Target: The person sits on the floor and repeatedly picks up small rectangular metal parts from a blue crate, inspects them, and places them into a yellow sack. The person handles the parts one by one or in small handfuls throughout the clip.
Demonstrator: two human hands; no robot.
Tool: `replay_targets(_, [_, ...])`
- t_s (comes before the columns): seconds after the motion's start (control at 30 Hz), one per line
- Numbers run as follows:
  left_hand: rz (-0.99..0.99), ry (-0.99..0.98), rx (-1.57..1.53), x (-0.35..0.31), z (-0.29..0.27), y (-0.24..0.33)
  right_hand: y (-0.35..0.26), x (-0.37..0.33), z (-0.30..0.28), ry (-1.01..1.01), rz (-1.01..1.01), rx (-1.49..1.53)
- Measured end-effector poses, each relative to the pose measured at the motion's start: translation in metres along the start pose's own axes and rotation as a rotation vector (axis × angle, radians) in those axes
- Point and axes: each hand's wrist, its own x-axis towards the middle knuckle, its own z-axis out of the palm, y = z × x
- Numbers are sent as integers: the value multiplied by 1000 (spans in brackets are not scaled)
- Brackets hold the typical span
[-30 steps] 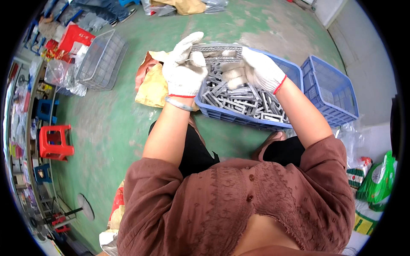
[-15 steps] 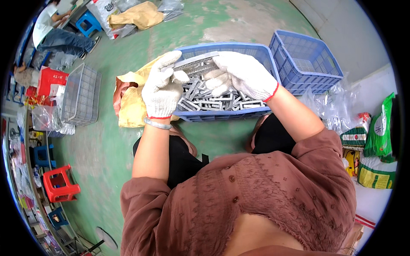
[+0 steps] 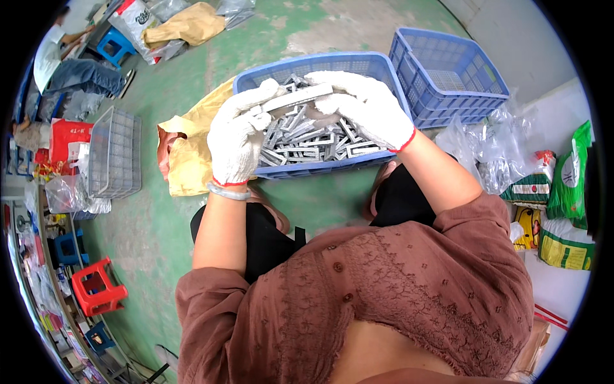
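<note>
Bar (image 3: 298, 97): I see it turned since earlier, plainer side showing.
Finish: pale grey, straight.
Grip: left hand (image 3: 235, 131) and right hand (image 3: 374, 110) pinch its ends between fingers.

Bright, even, cool-toned indoor light fills a wide fisheye view, its left and right sides curving into black. The white gloves (image 3: 231, 144) are pale enough to lose some knit texture, while the black trousers (image 3: 409, 195) sink into near-featureless dark. Small glints speckle the clear plastic bags (image 3: 502, 150). A soft shadow falls beneath the blue crate (image 3: 320, 168). Shelving (image 3: 48, 256) at the left bends, looking dimmer and smudged.
</note>
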Motion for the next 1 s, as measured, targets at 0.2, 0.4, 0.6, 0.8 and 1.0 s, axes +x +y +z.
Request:
replay_targets(0.2, [20, -15, 105, 4, -5, -8, -4, -5, -1, 39, 17, -27])
replay_targets(0.4, [-42, 22, -25, 3, 7, -2, 4, -5, -1, 40, 86, 11])
replay_targets(0.6, [-107, 40, -45, 2, 3, -1, -13, -4, 10, 38, 327, 413])
replay_targets(0.8, [-121, 86, -15, -2, 3, 2, -12, -3, 13, 32, 329, 367])
replay_targets(1.0, [-124, 98, 11, 0, 5, 5, -1, -9, 10, -33, 418, 604])
